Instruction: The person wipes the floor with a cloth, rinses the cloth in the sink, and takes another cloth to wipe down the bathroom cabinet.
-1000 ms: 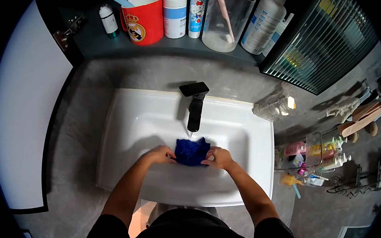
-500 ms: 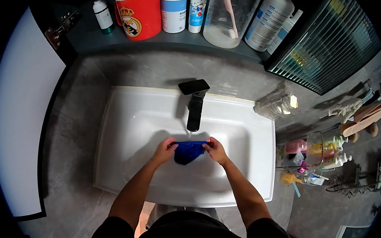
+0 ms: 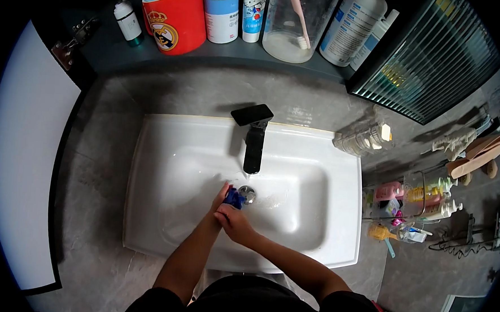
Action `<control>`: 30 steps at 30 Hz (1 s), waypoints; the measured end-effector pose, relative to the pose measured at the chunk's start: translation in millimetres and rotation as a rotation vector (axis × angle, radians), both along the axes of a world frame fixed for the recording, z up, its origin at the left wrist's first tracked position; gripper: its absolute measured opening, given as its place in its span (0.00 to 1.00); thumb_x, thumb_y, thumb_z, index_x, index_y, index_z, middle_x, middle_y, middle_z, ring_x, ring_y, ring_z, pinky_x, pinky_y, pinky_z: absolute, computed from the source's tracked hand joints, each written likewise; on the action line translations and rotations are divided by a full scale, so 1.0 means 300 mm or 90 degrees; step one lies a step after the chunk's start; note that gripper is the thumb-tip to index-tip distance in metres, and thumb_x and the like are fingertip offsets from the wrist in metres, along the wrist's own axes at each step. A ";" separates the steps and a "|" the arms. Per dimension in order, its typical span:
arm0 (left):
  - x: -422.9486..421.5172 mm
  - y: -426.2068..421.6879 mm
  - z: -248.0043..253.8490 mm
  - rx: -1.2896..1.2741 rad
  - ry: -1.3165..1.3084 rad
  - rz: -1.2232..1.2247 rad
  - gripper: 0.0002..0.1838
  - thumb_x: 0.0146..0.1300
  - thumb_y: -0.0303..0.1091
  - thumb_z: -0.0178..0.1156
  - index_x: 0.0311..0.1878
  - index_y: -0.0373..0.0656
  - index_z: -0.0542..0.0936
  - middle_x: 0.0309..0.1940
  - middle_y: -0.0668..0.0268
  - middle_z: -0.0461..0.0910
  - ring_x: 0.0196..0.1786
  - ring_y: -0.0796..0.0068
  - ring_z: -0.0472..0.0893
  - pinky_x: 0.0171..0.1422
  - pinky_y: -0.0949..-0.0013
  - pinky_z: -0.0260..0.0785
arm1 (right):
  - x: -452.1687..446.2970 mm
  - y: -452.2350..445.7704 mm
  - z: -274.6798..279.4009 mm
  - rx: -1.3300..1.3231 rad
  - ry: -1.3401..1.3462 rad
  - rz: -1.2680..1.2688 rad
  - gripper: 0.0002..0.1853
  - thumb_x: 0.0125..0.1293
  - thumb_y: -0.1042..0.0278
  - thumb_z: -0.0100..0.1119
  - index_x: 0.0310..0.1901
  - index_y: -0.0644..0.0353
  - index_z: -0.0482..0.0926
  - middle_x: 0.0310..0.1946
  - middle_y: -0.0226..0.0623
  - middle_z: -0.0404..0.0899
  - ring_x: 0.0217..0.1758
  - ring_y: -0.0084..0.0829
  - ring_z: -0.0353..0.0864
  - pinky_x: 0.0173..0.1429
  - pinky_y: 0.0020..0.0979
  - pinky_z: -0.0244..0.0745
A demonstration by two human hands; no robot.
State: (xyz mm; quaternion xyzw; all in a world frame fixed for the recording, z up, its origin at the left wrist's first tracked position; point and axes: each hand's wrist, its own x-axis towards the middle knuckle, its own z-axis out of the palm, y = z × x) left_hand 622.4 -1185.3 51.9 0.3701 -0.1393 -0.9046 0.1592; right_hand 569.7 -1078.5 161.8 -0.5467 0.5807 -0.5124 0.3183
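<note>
Grey marbled wall (image 3: 197,88) behind white rectangular ceramic basin (image 3: 345,217). Bunched royal-blue cloth (image 3: 235,199) over basin, near matte-black angular tap (image 3: 254,150), beside round chrome drain (image 3: 250,195), likely to contain drips. Left hand (image 3: 220,199) and right hand (image 3: 235,219) closed around cloth, close together, apparently for firm compression.

Bare left hand (image 3: 220,198) and bare right hand (image 3: 236,222) gripped bunched deep-blue cloth (image 3: 235,197) over white ceramic sink (image 3: 344,217), near round silver drain (image 3: 249,194). Angular black faucet (image 3: 254,150) stood beyond. Red crested mug (image 3: 183,22) stood on dark-grey shelf (image 3: 227,57).
</note>
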 end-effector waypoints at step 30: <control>-0.037 -0.060 0.009 -0.050 0.141 -0.065 0.19 0.70 0.56 0.51 0.53 0.54 0.75 0.49 0.68 0.76 0.51 0.67 0.78 0.53 0.55 0.74 | -0.192 -0.097 -0.155 0.091 -0.139 -0.181 0.09 0.67 0.68 0.60 0.44 0.58 0.71 0.34 0.35 0.76 0.37 0.34 0.78 0.45 0.33 0.73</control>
